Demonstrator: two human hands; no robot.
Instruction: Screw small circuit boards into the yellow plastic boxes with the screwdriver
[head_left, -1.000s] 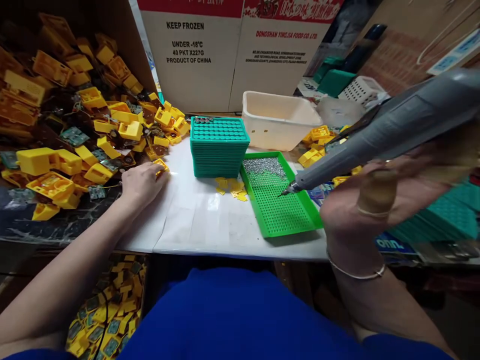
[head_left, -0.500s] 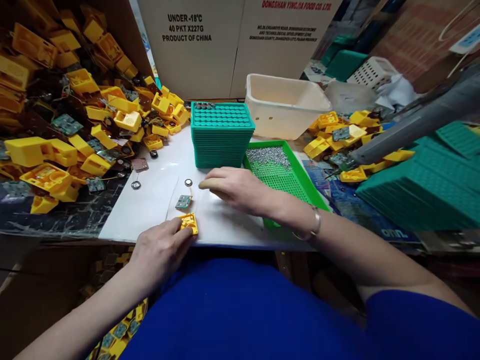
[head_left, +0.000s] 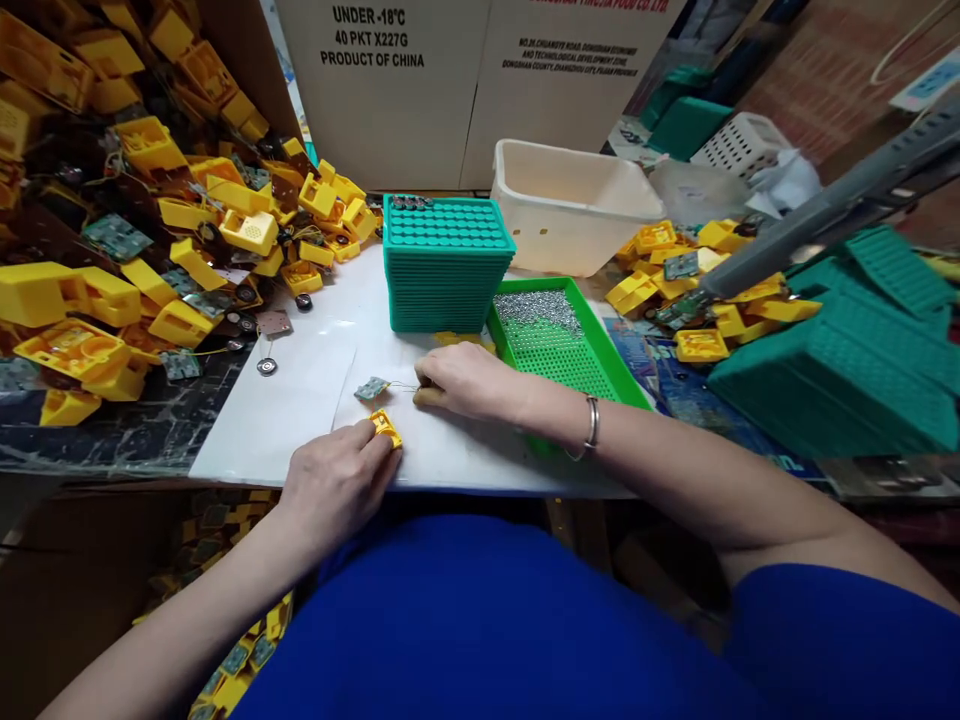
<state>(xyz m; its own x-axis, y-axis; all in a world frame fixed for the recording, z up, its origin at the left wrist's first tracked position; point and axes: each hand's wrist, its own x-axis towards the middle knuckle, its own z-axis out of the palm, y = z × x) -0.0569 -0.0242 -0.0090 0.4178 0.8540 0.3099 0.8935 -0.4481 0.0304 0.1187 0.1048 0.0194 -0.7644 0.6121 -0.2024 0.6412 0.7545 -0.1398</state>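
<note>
My left hand (head_left: 341, 470) is closed on a small yellow plastic housing (head_left: 385, 428) near the front edge of the white work sheet. Just beyond it lies a green circuit board (head_left: 371, 388), slightly tilted, with thin wires (head_left: 403, 386) running right to my other hand. My right hand (head_left: 469, 382) is pinched at the end of these wires; the small round speaker there is hidden by the fingers. Another round speaker (head_left: 267, 367), wired to a brown board (head_left: 274, 322), rests on the sheet at left.
A stack of teal trays (head_left: 450, 285) stands behind my right hand. Beside it is a green mesh basket (head_left: 600, 340) with small screws (head_left: 540, 310). A white bin (head_left: 577, 215) stands behind. Yellow housings (head_left: 82, 345) pile up at left; a grey tool (head_left: 780, 245) hangs at right.
My right hand has come down and taken the round speaker from the sheet, drawing its wires out rightward. The circuit board has turned. My left hand has shifted slightly right with the tilted housing.
</note>
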